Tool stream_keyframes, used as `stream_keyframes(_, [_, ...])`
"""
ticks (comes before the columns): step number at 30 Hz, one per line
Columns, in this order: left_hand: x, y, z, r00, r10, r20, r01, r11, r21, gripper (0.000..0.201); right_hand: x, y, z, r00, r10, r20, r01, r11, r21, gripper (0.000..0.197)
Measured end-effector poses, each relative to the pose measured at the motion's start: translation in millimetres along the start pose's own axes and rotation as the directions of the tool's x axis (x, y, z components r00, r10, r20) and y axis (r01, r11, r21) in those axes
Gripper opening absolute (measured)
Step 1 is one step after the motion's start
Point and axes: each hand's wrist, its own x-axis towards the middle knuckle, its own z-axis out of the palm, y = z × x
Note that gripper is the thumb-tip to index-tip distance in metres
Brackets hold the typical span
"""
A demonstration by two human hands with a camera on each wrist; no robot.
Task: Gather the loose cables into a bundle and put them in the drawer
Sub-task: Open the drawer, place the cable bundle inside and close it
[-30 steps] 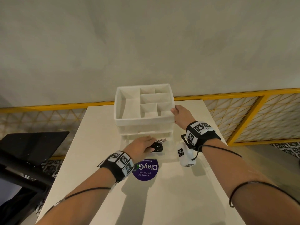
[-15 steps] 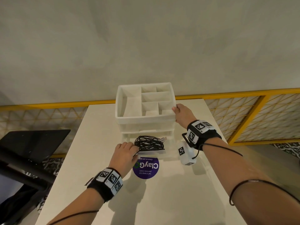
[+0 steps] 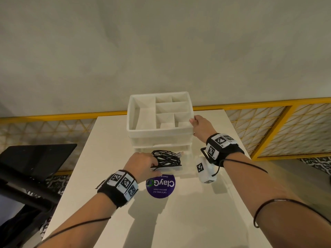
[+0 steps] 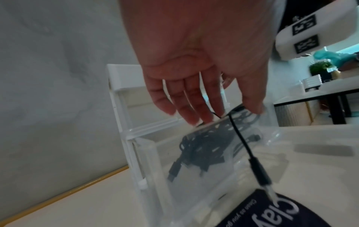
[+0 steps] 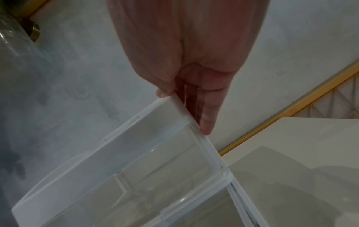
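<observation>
Just below the left hand [image 3: 141, 165] a round purple sticker [image 3: 160, 186] lies flat on the table [image 3: 179, 221], its white lettering upside down to the wearer: "ClayG", with "Let's keep our pantries clean" in smaller print and part of "Clean as you…" along the edge. Both wrists wear black bands with white blocks printed in black-and-white square codes. The table top is smooth, matte and cream-white. Ahead of both hands stands a white plastic organizer [image 3: 160, 130], boxy, its open top tray split by thin walls into one long compartment and several small ones; these look bare. Its lowest drawer [image 3: 167, 170], of clear glossy plastic, is pulled out toward the left hand, and inside it lies the bundle of cables [image 3: 166, 158], thin, black and loosely coiled, with a metal plug at its far right. In the left wrist view one cable end with a slim black jack hangs over the drawer's front wall. The left hand's fingers are straight and slightly spread, tips at the drawer's near-left rim beside the coil, gripping nothing. The right hand [image 3: 201, 128] pinches the organizer's upper right corner, thumb on the rim, fingers along the outer wall.
</observation>
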Motion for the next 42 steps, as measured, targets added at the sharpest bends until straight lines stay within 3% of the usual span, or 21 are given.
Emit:
stream_keyframes(4, [-4, 9, 9, 0.999, -0.046, -0.028, 0.048, 0.997, 0.067, 0.032, 1, 1, 0, 1.000, 0.001, 0.006, -0.001, 1.000, 0.015, 0.034])
stream_keyframes(9, [-3, 7, 7, 0.995, -0.103, -0.001, 0.103, 0.995, -0.020, 0.020, 0, 1, 0, 1.000, 0.004, 0.001, -0.004, 1.000, 0.023, 0.034])
stream_keyframes(12, [4, 3, -1, 0.996, -0.074, 0.041, 0.075, 0.997, -0.036, 0.018, 0, 0, 0, 1.000, 0.000, 0.005, -0.001, 1.000, 0.026, 0.033])
stream_keyframes(18, [17, 4, -15, 0.998, 0.046, 0.033, -0.051, 0.983, 0.177, 0.019, -1, 0, 0, 1.000, -0.003, 0.000, 0.003, 1.000, 0.026, 0.034])
stream_keyframes(24, [16, -3, 12, 0.995, 0.013, 0.096, -0.010, 1.000, -0.029, 0.027, -2, 0, 0, 1.000, 0.002, -0.005, -0.002, 0.999, 0.035, 0.034])
stream_keyframes(29, [8, 4, 12, 1.000, 0.020, 0.004, -0.019, 0.985, -0.169, 0.030, -1, 0, 0, 1.000, 0.002, -0.009, -0.002, 0.999, 0.051, 0.033])
stream_keyframes(38, [-12, 17, 32, 0.992, 0.101, -0.078, -0.113, 0.980, -0.164, 0.034, -2, 0, 1, 1.000, -0.005, -0.017, 0.006, 0.999, 0.041, 0.034])
stream_keyframes(42, [2, 19, 21, 0.997, 0.073, 0.013, -0.072, 0.992, -0.100, 0.034, -2, 0, 1, 1.000, -0.004, -0.021, 0.005, 0.999, 0.036, 0.034])
